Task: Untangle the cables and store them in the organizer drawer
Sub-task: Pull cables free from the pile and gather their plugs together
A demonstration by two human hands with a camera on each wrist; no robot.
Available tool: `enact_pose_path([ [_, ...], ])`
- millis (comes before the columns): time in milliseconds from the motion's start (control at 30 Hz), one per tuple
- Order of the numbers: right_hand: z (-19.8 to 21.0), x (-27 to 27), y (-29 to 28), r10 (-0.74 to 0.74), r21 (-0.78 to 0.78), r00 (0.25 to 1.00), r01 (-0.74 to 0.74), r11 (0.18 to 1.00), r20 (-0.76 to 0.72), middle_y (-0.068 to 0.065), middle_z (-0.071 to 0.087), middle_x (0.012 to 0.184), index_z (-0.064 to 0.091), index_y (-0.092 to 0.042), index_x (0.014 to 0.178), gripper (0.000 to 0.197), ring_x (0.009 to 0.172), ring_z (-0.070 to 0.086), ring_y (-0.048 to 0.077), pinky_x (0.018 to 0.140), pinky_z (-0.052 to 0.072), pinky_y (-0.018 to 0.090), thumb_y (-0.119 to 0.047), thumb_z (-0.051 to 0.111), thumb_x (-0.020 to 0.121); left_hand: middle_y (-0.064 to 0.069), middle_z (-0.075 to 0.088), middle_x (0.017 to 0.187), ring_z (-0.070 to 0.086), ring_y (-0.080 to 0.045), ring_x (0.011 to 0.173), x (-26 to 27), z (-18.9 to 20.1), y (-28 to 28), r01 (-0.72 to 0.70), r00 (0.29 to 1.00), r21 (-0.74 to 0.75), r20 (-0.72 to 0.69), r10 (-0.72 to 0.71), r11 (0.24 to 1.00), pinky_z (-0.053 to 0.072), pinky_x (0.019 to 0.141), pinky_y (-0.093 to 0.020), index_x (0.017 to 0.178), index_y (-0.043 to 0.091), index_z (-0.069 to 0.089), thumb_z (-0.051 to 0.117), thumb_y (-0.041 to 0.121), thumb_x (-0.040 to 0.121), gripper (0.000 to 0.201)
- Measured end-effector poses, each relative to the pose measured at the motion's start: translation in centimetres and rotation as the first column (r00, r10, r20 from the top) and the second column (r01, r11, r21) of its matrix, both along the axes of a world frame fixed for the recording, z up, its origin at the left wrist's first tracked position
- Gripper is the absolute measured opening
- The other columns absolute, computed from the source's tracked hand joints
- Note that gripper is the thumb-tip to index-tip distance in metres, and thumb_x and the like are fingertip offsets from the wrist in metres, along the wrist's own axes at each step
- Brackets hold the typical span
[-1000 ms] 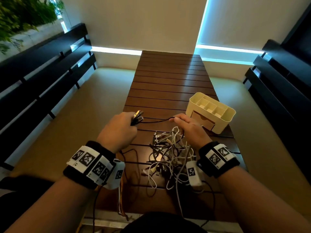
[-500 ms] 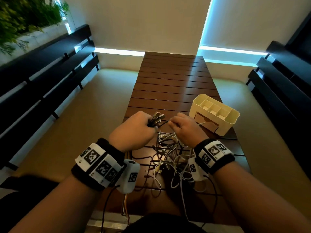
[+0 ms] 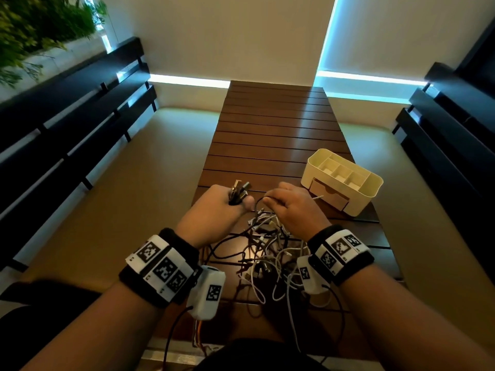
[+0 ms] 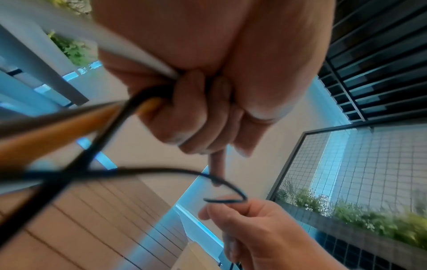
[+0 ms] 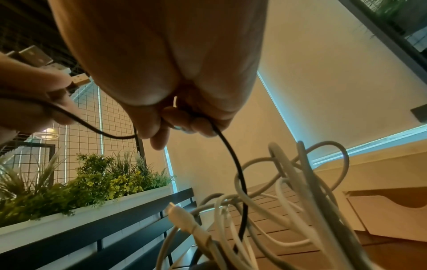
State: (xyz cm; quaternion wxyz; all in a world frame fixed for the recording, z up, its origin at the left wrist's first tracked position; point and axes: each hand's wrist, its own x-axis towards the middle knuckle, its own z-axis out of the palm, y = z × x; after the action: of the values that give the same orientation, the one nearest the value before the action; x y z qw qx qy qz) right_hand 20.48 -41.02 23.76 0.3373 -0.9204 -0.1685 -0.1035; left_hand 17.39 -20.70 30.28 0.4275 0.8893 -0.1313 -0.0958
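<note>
- Your left grip [image 3: 214,207] is closed in a fist around a bundle of cable ends; the metal plugs [image 3: 239,189] stick up out of the top of the fist. In the left wrist view, black and orange leads run out of the curled fingers [image 4: 196,117].
- Your right grip [image 3: 293,204] sits just beside the left one, apart from it. Its thumb and fingertips [image 5: 161,120] pinch a thin black cable [image 5: 233,160].
- That black cable sags in a short arc from the left grip across to the right grip, then drops from the right fingers into the pile below.
- The tangled cables [image 3: 267,253], mostly white with some dark, lie on the counter [image 3: 267,135] directly under and behind the right grip, between your two wrists.
- The organizer [image 3: 341,180] stands on the counter just beyond and to the outer side of the right grip. Its top compartments hold nothing visible.
- The organizer drawer [image 3: 328,195] faces the right grip; whether it is fully shut cannot be determined.
</note>
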Motion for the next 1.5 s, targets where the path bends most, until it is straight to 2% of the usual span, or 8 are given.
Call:
enact_pose_path([
  [133,0.2,0.0,0.2,-0.008,0.064,1.000,0.007,0.998,0.011,-0.012,0.053,0.082,0.073,-0.015,0.105,0.020,0.074,0.050,0.000,0.064,0.037,0.009,-0.025,0.058,0.098,0.009,0.035,0.050,0.029,-0.008,0.042,0.0,-0.2,-0.4,0.062,0.998,0.093,-0.016,-0.061,0.994,0.027,0.047,-0.019,0.057,0.020,0.040,0.065,0.032,0.094,0.046],
  [533,0.5,-0.3,-0.2,-0.061,0.146,0.998,0.056,0.988,0.029,-0.010,0.060,0.084,0.071,-0.017,0.098,0.015,0.079,0.054,-0.003,0.066,0.039,0.006,-0.025,0.057,0.098,0.005,0.046,0.058,0.038,-0.009,0.050,-0.5,0.2,-0.8,0.028,1.000,0.072,-0.013,-0.027,0.997,0.035,0.056,-0.025,0.062,0.020,0.053,0.067,0.028,0.093,0.034],
  [700,-0.8,-1.3,-0.5,0.037,0.113,0.974,-0.012,0.993,-0.222,-0.005,0.057,0.083,0.061,-0.016,0.097,0.031,0.073,0.053,0.007,0.064,0.041,0.023,-0.038,0.041,0.103,0.013,0.049,0.047,0.042,0.001,0.041,-0.2,4.3,1.0,-0.115,0.985,-0.346,0.078,0.151,0.931,0.033,0.052,-0.026,0.077,0.014,0.065,0.064,0.021,0.094,0.018],
  [933,-0.2,-0.5,-1.8,-0.067,0.197,0.967,0.118,0.973,-0.246,-0.001,0.066,0.087,0.062,-0.018,0.100,0.023,0.083,0.065,0.012,0.077,0.054,0.037,-0.031,0.044,0.104,0.014,0.047,0.044,0.041,-0.001,0.039,-0.4,3.5,2.5,-0.177,0.975,-0.299,0.080,0.209,0.938,0.031,0.052,-0.028,0.079,0.013,0.068,0.063,0.024,0.095,0.020],
  [1000,1.0,-0.6,-2.3,-0.083,0.276,0.970,0.146,0.950,-0.229,-0.003,0.064,0.079,0.064,-0.019,0.099,0.021,0.070,0.061,0.001,0.072,0.054,0.036,-0.030,0.046,0.103,0.012,0.056,0.053,0.047,-0.001,0.048,-0.5,2.5,2.9,-0.221,0.969,-0.207,0.063,0.239,0.953,0.035,0.057,-0.029,0.079,0.015,0.072,0.065,0.026,0.094,0.019],
  [1100,2.7,-1.2,-2.5,-0.085,0.353,0.980,0.144,0.925,-0.178,-0.001,0.062,0.078,0.063,-0.028,0.093,0.013,0.071,0.062,0.011,0.070,0.053,0.039,-0.033,0.053,0.100,-0.003,0.069,0.076,0.059,-0.012,0.070,-1.0,1.7,3.0,-0.275,0.956,-0.133,0.067,0.286,0.952,0.042,0.066,-0.028,0.078,0.019,0.073,0.066,0.025,0.094,0.019],
  [1367,2.4,-3.9,-2.1,-0.037,0.263,0.975,0.095,0.960,-0.220,-0.006,0.057,0.076,0.061,-0.027,0.092,0.012,0.062,0.050,0.003,0.061,0.044,0.022,-0.028,0.053,0.101,0.020,0.049,0.039,0.045,0.005,0.036,-1.9,2.2,2.3,-0.248,0.968,-0.155,-0.017,0.249,0.956,0.031,0.052,-0.024,0.089,0.008,0.071,0.062,0.024,0.096,0.020],
  [1500,1.4,-5.7,-2.4,0.035,0.171,0.955,0.016,0.985,-0.293,-0.008,0.057,0.094,0.062,-0.026,0.086,0.010,0.085,0.057,0.007,0.075,0.045,0.022,-0.029,0.060,0.096,0.021,0.049,0.038,0.046,0.007,0.036,-2.6,2.5,1.6,-0.187,0.982,-0.152,-0.037,0.183,0.970,0.032,0.053,-0.025,0.088,0.008,0.071,0.061,0.022,0.097,0.019],
])
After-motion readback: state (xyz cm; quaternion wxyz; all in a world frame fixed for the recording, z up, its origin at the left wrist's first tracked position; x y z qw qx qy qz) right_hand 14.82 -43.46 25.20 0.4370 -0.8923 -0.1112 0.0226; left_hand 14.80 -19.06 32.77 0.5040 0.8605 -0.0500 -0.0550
